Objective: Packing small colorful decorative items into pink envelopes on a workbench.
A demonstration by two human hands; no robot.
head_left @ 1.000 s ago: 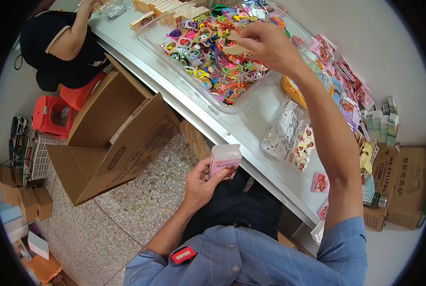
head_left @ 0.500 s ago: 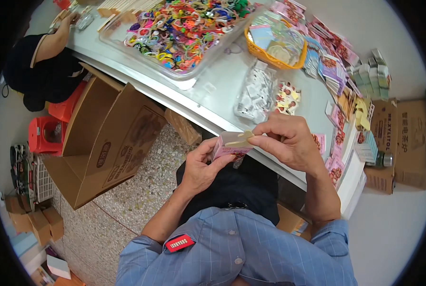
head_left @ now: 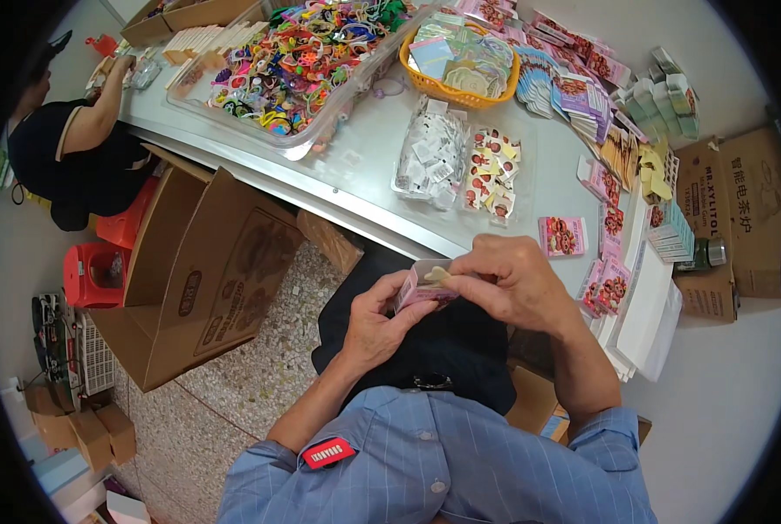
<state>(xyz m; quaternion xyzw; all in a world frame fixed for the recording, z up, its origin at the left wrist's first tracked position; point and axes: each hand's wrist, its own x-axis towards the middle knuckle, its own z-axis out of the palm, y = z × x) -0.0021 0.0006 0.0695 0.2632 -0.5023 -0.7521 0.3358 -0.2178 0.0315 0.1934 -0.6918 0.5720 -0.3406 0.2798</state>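
Observation:
In my left hand is a small pink printed carton, held in front of my lap by thumb and fingers. Its top is open and turned up toward me. My right hand pinches a thin pale-yellow flat piece between thumb and fingertips, right at the carton's mouth. The part of the piece inside the carton is hidden. Just beyond my hands on the white table lie a clear tray of small white packets and a tray of small printed cards.
A clear bin of colourful bands and a yellow basket of packets stand farther back. Pink cartons lie at the right. A big open cardboard box stands on the floor at left, near another person.
The pale-yellow piece has shifted from lying across the carton's top into its mouth, my right fingers following closer. The view has shifted, showing more of the table's right side.

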